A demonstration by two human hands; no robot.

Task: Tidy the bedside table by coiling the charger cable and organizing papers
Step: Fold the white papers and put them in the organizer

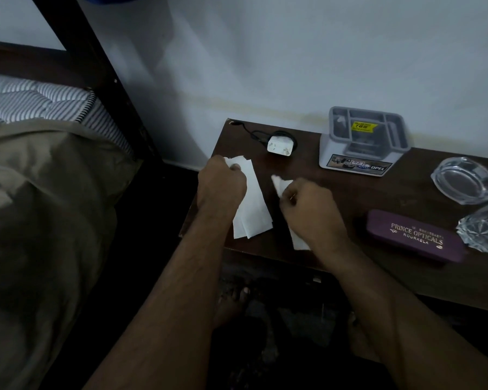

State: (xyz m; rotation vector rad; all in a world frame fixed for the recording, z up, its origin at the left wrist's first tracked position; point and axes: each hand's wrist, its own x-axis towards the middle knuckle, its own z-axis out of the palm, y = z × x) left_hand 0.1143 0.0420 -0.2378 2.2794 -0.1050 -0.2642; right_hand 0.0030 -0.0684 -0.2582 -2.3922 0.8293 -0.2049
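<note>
Gripping the far end of a small stack of white paper slips, the left hand has its fingers curled round them, probably to square the sheets near the left edge of the dark wooden bedside table. Just right, the right hand pinches another white paper slip, likely to add it. Farther back lies the white charger with black cable, its cable looped loosely beside it, apparently out of the way. A grey plastic organizer tray, purple spectacle case and clear glass ashtray sit right.
</note>
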